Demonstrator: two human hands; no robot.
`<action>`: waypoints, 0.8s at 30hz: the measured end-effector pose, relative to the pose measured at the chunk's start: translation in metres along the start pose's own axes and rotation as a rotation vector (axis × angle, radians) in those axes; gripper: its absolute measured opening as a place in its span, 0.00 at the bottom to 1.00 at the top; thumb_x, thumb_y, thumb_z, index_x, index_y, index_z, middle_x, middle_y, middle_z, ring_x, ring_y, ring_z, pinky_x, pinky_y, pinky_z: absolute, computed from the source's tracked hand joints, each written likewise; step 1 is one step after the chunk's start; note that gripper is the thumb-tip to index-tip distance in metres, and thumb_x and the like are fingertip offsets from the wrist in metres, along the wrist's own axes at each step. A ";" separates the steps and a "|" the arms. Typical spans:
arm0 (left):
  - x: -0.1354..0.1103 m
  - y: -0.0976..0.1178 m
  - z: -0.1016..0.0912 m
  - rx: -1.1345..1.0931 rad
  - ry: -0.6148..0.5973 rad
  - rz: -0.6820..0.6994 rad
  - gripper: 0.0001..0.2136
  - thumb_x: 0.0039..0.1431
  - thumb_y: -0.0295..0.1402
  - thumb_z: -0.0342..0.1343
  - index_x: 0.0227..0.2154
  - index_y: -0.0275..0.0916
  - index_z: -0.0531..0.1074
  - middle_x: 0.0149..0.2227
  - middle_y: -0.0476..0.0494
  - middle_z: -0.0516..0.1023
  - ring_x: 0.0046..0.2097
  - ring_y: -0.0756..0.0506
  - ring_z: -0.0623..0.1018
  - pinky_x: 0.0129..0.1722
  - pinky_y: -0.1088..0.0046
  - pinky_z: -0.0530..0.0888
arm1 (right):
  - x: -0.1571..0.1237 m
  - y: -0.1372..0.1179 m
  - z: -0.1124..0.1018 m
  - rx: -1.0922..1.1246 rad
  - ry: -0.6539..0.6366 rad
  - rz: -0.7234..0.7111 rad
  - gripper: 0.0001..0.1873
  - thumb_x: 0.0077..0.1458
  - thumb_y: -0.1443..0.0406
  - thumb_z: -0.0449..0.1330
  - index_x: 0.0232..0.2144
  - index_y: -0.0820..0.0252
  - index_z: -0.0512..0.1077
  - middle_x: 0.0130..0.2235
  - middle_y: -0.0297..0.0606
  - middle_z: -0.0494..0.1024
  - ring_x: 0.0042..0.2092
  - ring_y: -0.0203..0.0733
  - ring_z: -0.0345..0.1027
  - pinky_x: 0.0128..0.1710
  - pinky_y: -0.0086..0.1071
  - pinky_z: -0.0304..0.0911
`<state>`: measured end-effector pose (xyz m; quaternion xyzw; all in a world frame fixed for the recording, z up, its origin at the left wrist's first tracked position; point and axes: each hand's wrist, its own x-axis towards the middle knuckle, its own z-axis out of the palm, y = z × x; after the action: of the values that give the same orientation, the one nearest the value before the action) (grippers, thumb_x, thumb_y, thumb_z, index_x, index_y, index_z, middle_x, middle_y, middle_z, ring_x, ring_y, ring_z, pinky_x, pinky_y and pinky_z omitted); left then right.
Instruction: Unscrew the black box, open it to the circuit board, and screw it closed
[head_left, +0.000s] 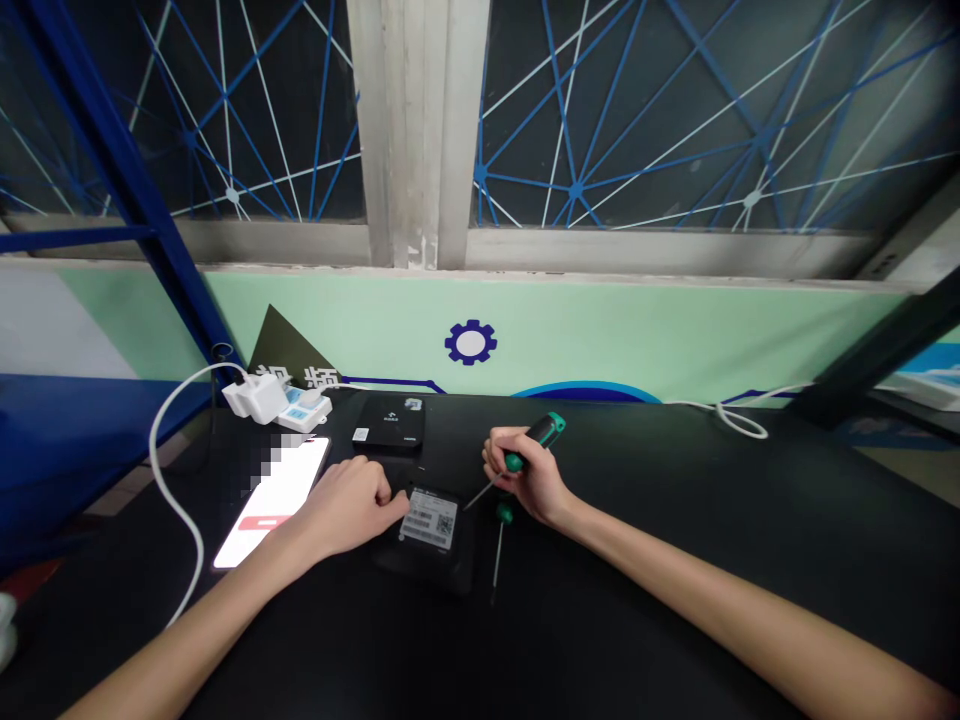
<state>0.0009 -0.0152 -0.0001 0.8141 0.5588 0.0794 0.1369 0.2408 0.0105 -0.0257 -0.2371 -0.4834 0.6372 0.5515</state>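
Note:
A black box with a white printed label (429,518) lies on the black table, label side up. My left hand (352,505) is at its left, fingers curled and one digit pressed on the label's upper left corner. In a closed grip, my right hand (531,472) holds a screwdriver (547,430) with a green and black handle. The shaft slants down left, its tip at the box's upper right edge; whether it touches cannot be made out. Below my right hand lies a second green screwdriver (499,550), its shaft toward me and its handle partly hidden.
A flat black set-top box (390,422) lies behind, near the wall. On the left are a lit phone (281,495), partly under my left forearm, and a power strip (304,408) with a white charger (259,398) and cable (187,530). Another white cable (739,425) lies back right.

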 end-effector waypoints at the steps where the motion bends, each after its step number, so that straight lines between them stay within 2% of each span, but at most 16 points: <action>1: 0.000 0.000 0.000 0.002 0.005 0.001 0.24 0.60 0.39 0.50 0.08 0.41 0.62 0.14 0.56 0.50 0.18 0.52 0.53 0.26 0.72 0.52 | 0.000 0.000 0.000 -0.006 -0.001 0.001 0.19 0.51 0.64 0.60 0.12 0.60 0.62 0.15 0.26 0.52 0.17 0.29 0.43 0.16 0.26 0.39; 4: 0.002 0.000 0.002 0.019 0.060 -0.008 0.24 0.61 0.42 0.50 0.10 0.40 0.59 0.14 0.53 0.56 0.20 0.50 0.59 0.26 0.72 0.54 | -0.001 0.000 0.002 -0.026 -0.002 -0.004 0.21 0.53 0.62 0.60 0.12 0.60 0.61 0.16 0.25 0.51 0.17 0.29 0.44 0.16 0.26 0.39; 6: 0.004 -0.001 0.004 0.024 0.122 -0.021 0.22 0.63 0.43 0.49 0.15 0.41 0.60 0.16 0.53 0.63 0.22 0.49 0.64 0.26 0.72 0.55 | -0.002 0.000 0.003 -0.039 0.000 -0.017 0.22 0.54 0.61 0.60 0.12 0.60 0.61 0.16 0.25 0.51 0.17 0.29 0.45 0.16 0.26 0.39; 10: 0.006 -0.005 0.011 0.001 0.166 0.001 0.12 0.66 0.45 0.47 0.34 0.43 0.68 0.19 0.56 0.68 0.24 0.47 0.70 0.26 0.73 0.56 | -0.003 -0.001 0.005 -0.064 0.003 -0.026 0.23 0.55 0.59 0.60 0.12 0.59 0.60 0.16 0.25 0.51 0.16 0.29 0.45 0.15 0.27 0.39; 12: 0.006 -0.006 0.013 -0.010 0.162 0.041 0.12 0.67 0.43 0.46 0.45 0.44 0.67 0.20 0.57 0.68 0.24 0.46 0.72 0.25 0.74 0.57 | -0.004 -0.002 0.006 -0.098 0.001 -0.021 0.24 0.56 0.59 0.60 0.13 0.59 0.60 0.16 0.25 0.51 0.16 0.29 0.46 0.15 0.27 0.39; 14: 0.006 -0.005 0.013 -0.008 0.152 0.085 0.13 0.68 0.41 0.45 0.51 0.46 0.66 0.22 0.56 0.70 0.26 0.46 0.74 0.26 0.74 0.58 | -0.005 -0.005 0.007 -0.160 -0.003 -0.015 0.24 0.56 0.58 0.59 0.13 0.59 0.60 0.16 0.25 0.52 0.16 0.29 0.47 0.15 0.27 0.39; 18: 0.005 -0.002 0.011 0.017 0.131 0.107 0.11 0.70 0.38 0.43 0.45 0.46 0.70 0.23 0.54 0.72 0.26 0.46 0.75 0.27 0.74 0.59 | -0.005 -0.014 0.012 -0.334 0.002 -0.001 0.23 0.57 0.57 0.58 0.14 0.59 0.59 0.17 0.26 0.54 0.17 0.29 0.49 0.16 0.27 0.41; 24: 0.003 0.004 0.012 0.102 0.140 0.078 0.11 0.70 0.36 0.41 0.43 0.43 0.68 0.25 0.51 0.75 0.28 0.43 0.77 0.27 0.73 0.59 | -0.002 -0.025 0.021 -0.491 -0.013 0.084 0.19 0.54 0.59 0.55 0.15 0.58 0.59 0.16 0.25 0.53 0.17 0.29 0.46 0.17 0.26 0.44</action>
<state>0.0089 -0.0150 -0.0101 0.8336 0.5381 0.1127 0.0525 0.2359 -0.0009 0.0046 -0.3798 -0.6170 0.5243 0.4474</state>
